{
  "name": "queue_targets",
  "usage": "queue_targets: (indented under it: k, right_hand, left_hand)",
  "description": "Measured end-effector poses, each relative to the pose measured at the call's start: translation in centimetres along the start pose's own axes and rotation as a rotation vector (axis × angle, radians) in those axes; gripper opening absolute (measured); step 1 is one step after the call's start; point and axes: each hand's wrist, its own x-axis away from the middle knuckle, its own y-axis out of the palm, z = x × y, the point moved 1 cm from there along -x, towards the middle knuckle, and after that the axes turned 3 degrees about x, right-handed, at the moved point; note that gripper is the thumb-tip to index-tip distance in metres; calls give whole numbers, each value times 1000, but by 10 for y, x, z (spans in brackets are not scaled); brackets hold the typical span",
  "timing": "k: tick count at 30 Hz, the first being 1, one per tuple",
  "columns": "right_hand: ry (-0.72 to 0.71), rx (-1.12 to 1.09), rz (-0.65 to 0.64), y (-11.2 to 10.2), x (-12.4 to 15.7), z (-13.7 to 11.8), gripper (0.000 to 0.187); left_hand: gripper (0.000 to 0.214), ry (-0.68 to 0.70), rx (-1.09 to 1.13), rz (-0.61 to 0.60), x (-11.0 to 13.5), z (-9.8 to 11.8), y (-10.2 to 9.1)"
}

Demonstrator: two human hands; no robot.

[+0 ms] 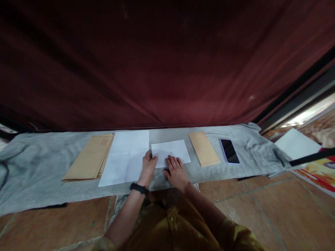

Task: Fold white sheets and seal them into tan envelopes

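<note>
A small white sheet of paper [172,148], which looks folded, lies in front of me on the grey cloth. At its left edge is my left hand [148,169], fingers closed, with the thumb on the paper. My right hand [177,173] rests flat on the sheet's lower edge, fingers stretched out. Left of it lies a larger white sheet stack [124,157]; whether it is one sheet or more I cannot tell. Several brown envelopes [88,157] are piled further left. To the right of the small sheet sits a single brown envelope [204,148].
A grey cloth [38,164] covers the long, narrow surface, with a dark red curtain [170,66] behind it. A phone [230,151] lies at the right. Beyond the right end are a white flat item [297,144] and a colourful printed package [326,173]. Tiled floor [244,214] shows below.
</note>
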Motion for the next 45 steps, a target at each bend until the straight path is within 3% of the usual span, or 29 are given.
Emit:
queue_targets:
  k: [4, 8, 13, 16, 20, 24, 28, 33, 36, 38, 41, 43, 45]
  right_hand:
    - [43, -8, 10, -1, -3, -2, 56]
    - [128, -90, 66, -11, -14, -5, 54]
    - [291, -629, 281, -38, -34, 0, 42]
    - [407, -992, 368, -43, -41, 5, 44]
    - [605, -1557, 453, -26, -31, 9, 31]
    - [791, -1781, 460, 0, -12, 8, 35]
    - [849, -1803, 373, 12, -2, 10, 35]
    - [873, -1811, 177, 0, 16, 18, 21]
    - [840, -1674, -7, -12, 36, 28, 22]
    - [802, -1404, -76, -20, 47, 35, 26]
    - [584, -973, 46, -28, 55, 41, 26]
    - [348, -680, 144, -30, 54, 41, 32]
    - [136, -443, 152, -26, 52, 38, 38]
  left_hand:
    - [58, -114, 114, 44, 4, 14, -1]
    - [67, -150, 276, -21, 12, 42, 1]
    - [56, -48, 402, 17, 13, 71, -10]
    - [50, -9, 253, 63, 9, 66, -18]
    - [50, 94, 2, 61, 9, 45, -14]
    - [53, 258, -274, -66, 19, 23, -2]
    - [48, 410, -473, -202, 33, 11, 11]
    - [46, 619, -676, -457, 51, 16, 26]
    - [45, 663, -782, -563, 56, 24, 30]
    - [44, 665, -838, -583, 56, 28, 30]
    - [43, 680, -891, -592, 52, 31, 31]
    - [43, 698, -911, -594, 48, 32, 32]
    - [43, 726, -917, -606, 44, 31, 33]
